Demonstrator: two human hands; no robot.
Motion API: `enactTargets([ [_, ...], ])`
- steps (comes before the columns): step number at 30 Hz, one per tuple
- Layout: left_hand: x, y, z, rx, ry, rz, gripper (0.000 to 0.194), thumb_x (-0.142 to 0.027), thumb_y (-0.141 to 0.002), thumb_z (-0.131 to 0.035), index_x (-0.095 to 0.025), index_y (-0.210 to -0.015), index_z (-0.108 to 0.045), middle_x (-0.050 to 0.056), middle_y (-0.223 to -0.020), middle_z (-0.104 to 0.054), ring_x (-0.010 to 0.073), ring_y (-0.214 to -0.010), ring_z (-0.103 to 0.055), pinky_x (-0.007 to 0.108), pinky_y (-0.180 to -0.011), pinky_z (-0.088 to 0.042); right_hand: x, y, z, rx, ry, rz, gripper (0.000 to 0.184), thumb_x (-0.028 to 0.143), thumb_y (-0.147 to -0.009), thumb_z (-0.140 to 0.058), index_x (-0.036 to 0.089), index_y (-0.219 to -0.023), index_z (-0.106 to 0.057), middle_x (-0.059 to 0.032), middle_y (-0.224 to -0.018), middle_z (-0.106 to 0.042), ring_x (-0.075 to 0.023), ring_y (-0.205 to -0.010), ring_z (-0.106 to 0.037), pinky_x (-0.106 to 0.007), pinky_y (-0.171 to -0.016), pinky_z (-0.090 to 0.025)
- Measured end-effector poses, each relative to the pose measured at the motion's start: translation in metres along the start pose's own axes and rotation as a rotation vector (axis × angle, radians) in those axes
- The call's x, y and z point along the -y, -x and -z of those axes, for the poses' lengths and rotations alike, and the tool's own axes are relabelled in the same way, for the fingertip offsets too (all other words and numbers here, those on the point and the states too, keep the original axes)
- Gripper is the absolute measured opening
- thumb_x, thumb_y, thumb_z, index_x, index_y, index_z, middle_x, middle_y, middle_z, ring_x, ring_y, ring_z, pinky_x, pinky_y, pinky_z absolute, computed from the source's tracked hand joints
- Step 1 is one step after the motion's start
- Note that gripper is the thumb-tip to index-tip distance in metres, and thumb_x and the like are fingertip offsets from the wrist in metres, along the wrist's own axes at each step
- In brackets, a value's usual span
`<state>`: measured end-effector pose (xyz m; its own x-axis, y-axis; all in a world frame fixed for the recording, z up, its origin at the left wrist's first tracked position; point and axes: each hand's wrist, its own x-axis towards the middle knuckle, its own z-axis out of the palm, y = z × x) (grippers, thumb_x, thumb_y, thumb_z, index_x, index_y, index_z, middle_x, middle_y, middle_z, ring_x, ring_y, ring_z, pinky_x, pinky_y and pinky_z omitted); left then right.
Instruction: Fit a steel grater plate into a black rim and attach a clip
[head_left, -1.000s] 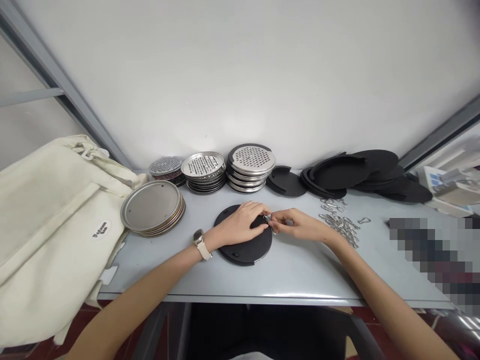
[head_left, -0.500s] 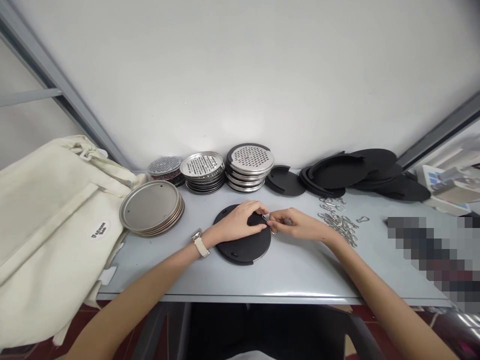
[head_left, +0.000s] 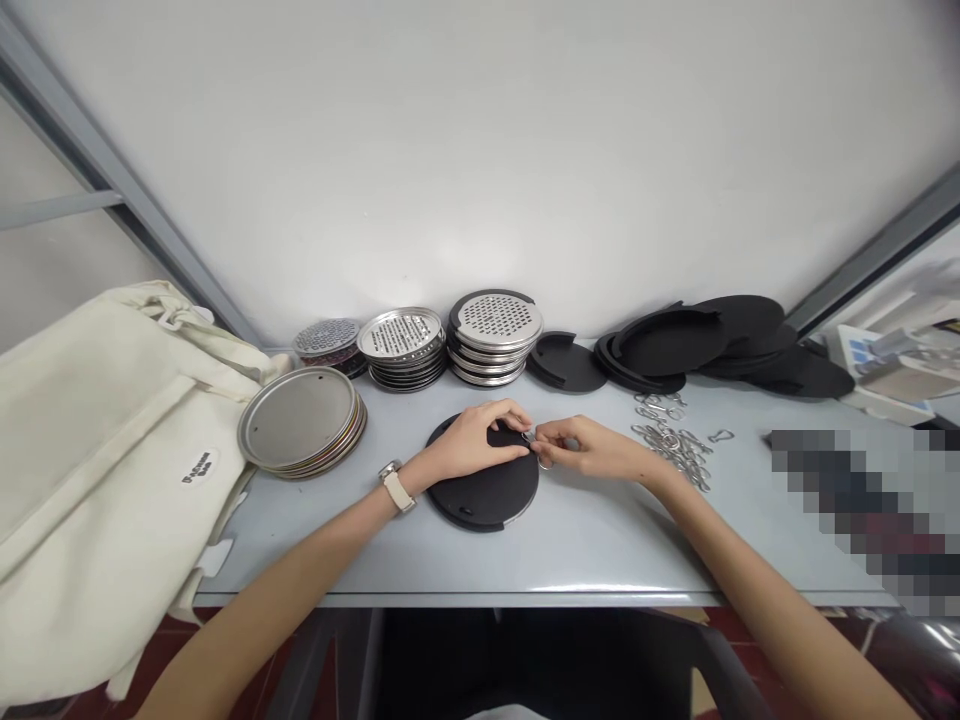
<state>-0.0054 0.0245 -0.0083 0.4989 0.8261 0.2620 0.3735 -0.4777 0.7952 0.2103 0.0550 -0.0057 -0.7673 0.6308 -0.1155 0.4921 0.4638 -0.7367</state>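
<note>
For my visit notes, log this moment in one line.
left hand: on round black disc | right hand: pinching silver metal clip | clip: at disc edge

"Where are the hands?"
"Mid-frame. The left hand (head_left: 476, 442) rests on a black disc (head_left: 484, 495); the right hand (head_left: 583, 447) pinches a metal clip (head_left: 529, 437) at its right edge."
"And around them?"
"Loose clips (head_left: 675, 448) right of centre, more black discs (head_left: 667, 345) above those, stacked graters (head_left: 403, 334) near the centre, a cream bag (head_left: 112, 430) far left."
</note>
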Motion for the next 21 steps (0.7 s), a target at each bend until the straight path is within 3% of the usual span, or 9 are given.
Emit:
enactTargets([
  [21, 0.0055, -0.0018, -0.0002, -0.003, 0.007, 0.01, 0.027, -0.02, -0.074, -0.068, -0.018, -0.099, -0.06, 0.003, -0.097, -0.068, 0.0163, -0.094, -0.063, 0.026, -0.085, -0.045, -0.0071, -0.0035, 0.002, 0.038, -0.106, 0.022, 0.04, 0.049, -0.088, -0.041, 0.015, -0.071, -0.054, 0.0012, -0.065, -0.051, -0.0098, -0.057, -0.041, -0.023, -0.054, -0.033],
])
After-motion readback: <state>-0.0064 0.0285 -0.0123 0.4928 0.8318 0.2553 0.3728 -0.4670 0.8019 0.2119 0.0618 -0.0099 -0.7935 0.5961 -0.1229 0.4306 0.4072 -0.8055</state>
